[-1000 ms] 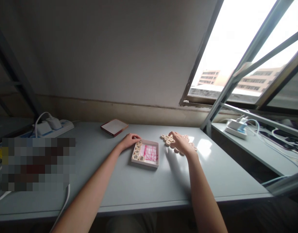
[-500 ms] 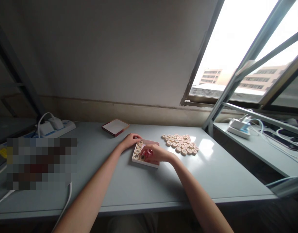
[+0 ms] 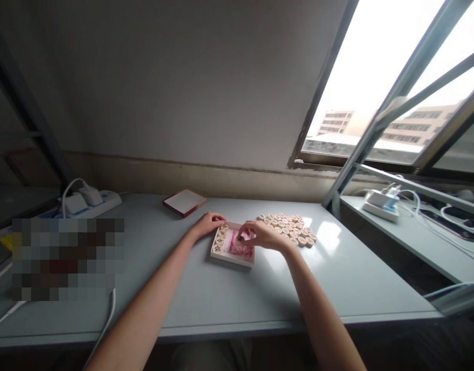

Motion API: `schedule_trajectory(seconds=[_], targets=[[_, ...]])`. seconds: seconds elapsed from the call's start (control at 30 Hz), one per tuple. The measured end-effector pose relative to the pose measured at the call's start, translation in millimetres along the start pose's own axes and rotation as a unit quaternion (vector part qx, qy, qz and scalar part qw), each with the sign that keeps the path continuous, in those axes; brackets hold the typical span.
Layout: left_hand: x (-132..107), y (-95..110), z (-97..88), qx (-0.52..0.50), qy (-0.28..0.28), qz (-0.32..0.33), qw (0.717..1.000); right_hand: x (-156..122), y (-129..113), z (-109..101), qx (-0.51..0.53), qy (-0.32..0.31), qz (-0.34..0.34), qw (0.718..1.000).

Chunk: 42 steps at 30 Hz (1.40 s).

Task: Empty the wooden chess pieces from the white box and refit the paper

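My left hand grips the far left corner of a shallow open box, its fingers bent over the rim. Inside, a column of round Chinese chess pieces with dark characters lines the left wall. Red-marked white paper or plastic shows over the rest of the box floor. Above it, my right hand pinches one chess piece between thumb and fingers. To the right of the box, many loose chess pieces lie grouped on the desk.
A box lid lies upside down at the back of the grey desk. Power strips with plugs stand at the left and on the right-hand desk. White cables trail at the left, beside a blurred-out area. A metal post rises behind the right corner.
My right hand has moved up and to the right, with a chess piece now visible in its fingertips. The piece beside the column's near end is gone from there. My left hand stays put.
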<state>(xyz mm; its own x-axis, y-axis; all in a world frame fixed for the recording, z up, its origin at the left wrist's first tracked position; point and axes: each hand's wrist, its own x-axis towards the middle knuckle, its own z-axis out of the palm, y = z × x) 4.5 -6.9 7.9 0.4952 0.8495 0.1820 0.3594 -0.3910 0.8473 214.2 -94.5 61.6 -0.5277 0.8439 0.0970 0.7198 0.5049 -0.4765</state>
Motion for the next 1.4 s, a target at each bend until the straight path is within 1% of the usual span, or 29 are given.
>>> schedule_trajectory(seconds=[0.07, 0.13, 0.2, 0.23, 0.27, 0.33, 0.43, 0.5, 0.57, 0.6, 0.67, 0.73, 0.8, 0.97, 1.07, 1.13, 1.2, 1.3, 1.4], targets=[[1, -2, 0.0, 0.002, 0.001, -0.002, 1.000, -13, 14, -16, -0.004, 0.015, 0.045, 0.999], [1, -4, -0.1, 0.007, 0.005, -0.002, 1.000, -27, 30, -28, -0.009, 0.018, 0.113, 0.993], [1, -4, -0.3, 0.009, 0.009, -0.004, 1.000, -38, 44, -35, -0.040, 0.041, 0.187, 0.981], [1, -3, -0.4, 0.007, 0.010, -0.007, 1.000, -42, 48, -37, -0.059, 0.057, 0.211, 0.974], [0, -1, -0.6, 0.003, 0.009, -0.011, 1.000, -43, 51, -37, -0.072, 0.071, 0.220, 0.970], [-2, 4, -1.3, -0.014, 0.000, -0.022, 1.000, -40, 49, -35, -0.067, 0.081, 0.194, 0.975], [-6, 13, -3.1, -0.038, -0.024, -0.032, 0.998, -23, 31, -23, -0.039, 0.083, 0.101, 0.991], [-7, 17, -4.7, -0.037, -0.039, -0.031, 0.998, -9, 15, -9, -0.054, 0.104, 0.033, 0.993], [-7, 18, -6.2, -0.024, -0.050, -0.023, 0.998, 4, 0, 8, -0.085, 0.107, -0.030, 0.990], [-7, 17, -7.0, -0.018, -0.056, -0.018, 0.998, 9, -6, 18, -0.104, 0.099, -0.052, 0.988], [-6, 14, -8.2, -0.007, -0.060, -0.012, 0.998, 18, -13, 34, -0.147, 0.088, -0.069, 0.983], [-5, 12, -9.0, -0.004, -0.059, -0.015, 0.998, 24, -16, 45, -0.186, 0.090, -0.062, 0.976], [-4, 10, -9.5, -0.008, -0.059, -0.014, 0.998, 27, -16, 49, -0.209, 0.097, -0.056, 0.971], [-2, 5, -9.7, -0.017, -0.069, 0.003, 0.997, 29, -15, 47, -0.215, 0.102, -0.059, 0.970], [-1, 2, -8.9, -0.017, -0.082, 0.007, 0.996, 30, -10, 43, -0.173, 0.139, -0.064, 0.973], [0, 1, -8.2, -0.023, -0.087, 0.003, 0.996, 30, -3, 37, -0.141, 0.185, -0.052, 0.971], [-1, 1, -7.9, -0.029, -0.091, -0.004, 0.995, 28, 11, 31, -0.131, 0.228, -0.018, 0.965], [-4, 4, -8.2, -0.035, -0.102, -0.014, 0.994, 21, 37, 21, -0.167, 0.256, 0.051, 0.951], [-5, 5, -8.5, -0.038, -0.103, -0.015, 0.994, 9, 57, 14, -0.216, 0.280, 0.112, 0.929]])
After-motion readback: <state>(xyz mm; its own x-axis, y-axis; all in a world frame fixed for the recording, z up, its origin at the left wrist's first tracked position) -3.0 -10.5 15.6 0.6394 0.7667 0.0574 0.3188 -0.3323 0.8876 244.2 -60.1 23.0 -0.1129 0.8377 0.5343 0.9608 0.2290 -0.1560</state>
